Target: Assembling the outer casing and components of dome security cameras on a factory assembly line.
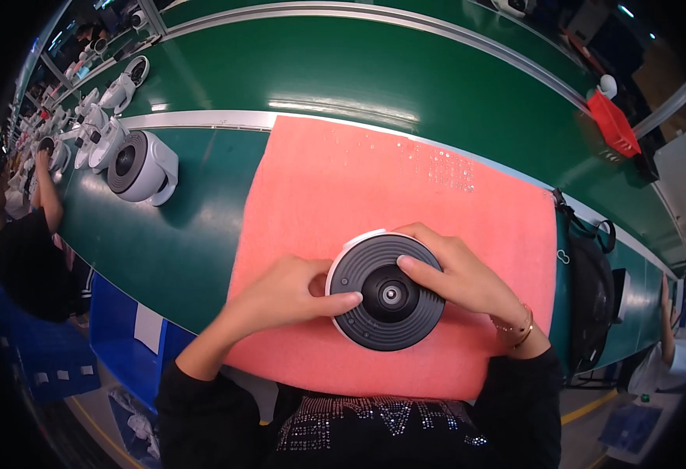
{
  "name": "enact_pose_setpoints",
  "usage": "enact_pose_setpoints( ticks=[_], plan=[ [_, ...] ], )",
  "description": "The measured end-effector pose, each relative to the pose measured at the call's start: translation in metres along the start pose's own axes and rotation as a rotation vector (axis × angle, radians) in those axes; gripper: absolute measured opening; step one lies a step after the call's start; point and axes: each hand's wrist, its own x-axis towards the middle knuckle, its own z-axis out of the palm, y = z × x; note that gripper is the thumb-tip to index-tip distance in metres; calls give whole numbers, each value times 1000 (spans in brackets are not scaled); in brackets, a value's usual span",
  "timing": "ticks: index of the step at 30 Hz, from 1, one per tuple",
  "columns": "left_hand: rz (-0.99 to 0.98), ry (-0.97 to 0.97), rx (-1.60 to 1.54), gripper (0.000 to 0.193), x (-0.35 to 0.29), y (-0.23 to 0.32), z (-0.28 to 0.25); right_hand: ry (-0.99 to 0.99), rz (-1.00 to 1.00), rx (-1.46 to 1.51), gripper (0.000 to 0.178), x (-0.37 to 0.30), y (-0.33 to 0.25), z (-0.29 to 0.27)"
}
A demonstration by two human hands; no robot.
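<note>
A round security camera (394, 332) with a white shell and a ringed black front faces up over a pink cloth (327, 172). Its lens sits in the middle of the black face. My left hand (292, 293) grips it from the left, thumb resting on the black rings and fingers hidden beneath. From the upper right my right hand (456, 273) holds it too, with the thumb on the face close to the lens and the other fingers round the rim. Whether the camera's underside touches the cloth cannot be seen.
Another white camera (143, 168) stands on the green bench to the left, with several more beyond it. A black bag (589, 293) lies right of the cloth. Blue bins (128, 328) sit below the bench. Co-workers' arms (48, 191) show at the left, and another person (668, 344) at the right.
</note>
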Motion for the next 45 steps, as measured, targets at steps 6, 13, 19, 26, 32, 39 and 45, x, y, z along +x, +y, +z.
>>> enact_pose_setpoints(
  ticks=[6,13,19,26,32,39,45],
  plan=[
    [117,162,-961,73,-15,9,33,93,-139,82,52,-10,-20,3],
    [364,486,-372,86,-18,30,16,346,-446,-78,74,4,-20,8],
    [271,489,-476,85,-14,23,-4,354,-480,38,83,24,-28,7],
    [472,573,-1368,63,12,-3,-15,324,-635,266,96,35,-44,32],
    [365,805,-1598,72,64,13,3,525,-593,131,93,51,-25,33],
    [509,802,-1563,78,80,3,0,574,-681,92,92,52,-23,29],
    [211,501,-1490,83,95,12,-5,720,-560,179,89,68,-3,19]
  ],
)
